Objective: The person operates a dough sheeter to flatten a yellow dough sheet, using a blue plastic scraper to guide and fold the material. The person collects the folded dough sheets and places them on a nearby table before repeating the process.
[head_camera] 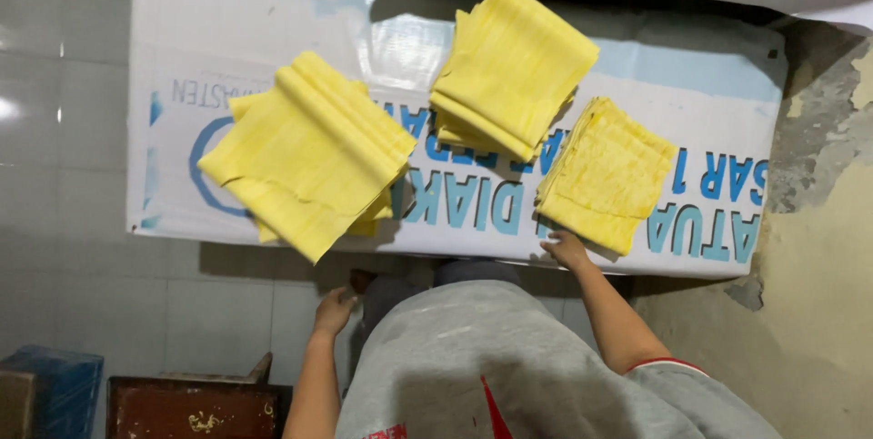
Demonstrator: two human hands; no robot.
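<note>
Here we are looking straight down over a grey-shirted torso at a white sheet printed with blue shapes [273, 20], which is lying flat over the tabletop and carrying three stacks of yellow sheets.

We are extending the right hand [566, 249] forward on a nearly straight bare forearm, and its fingers are resting on the near edge of the printed sheet, touching or just short of the near corner of the right stack [607, 173]. The fingers are lying loosely spread and are closed on nothing. We are holding the left hand [334, 309] lower and closer to the body, below the near edge of the tabletop, with the forearm rising almost vertically in the frame; its fingers are curled loosely, and we cannot tell whether they are gripping anything. The two hands are well apart.

The right stack is sitting as a tilted rectangle, its long axis running from the near left to the far right. The middle stack [511, 66] is lying farther from us and is tilted the same way, its folded thick edge facing near left. The left stack [309, 155], the broadest and loosest, is running its long folds from far left to near right, and its near corner is overhanging the sheet's edge.

A dark red wooden box [195, 407] and a blue object [50, 384] are standing on the tiled floor at the left.
</note>
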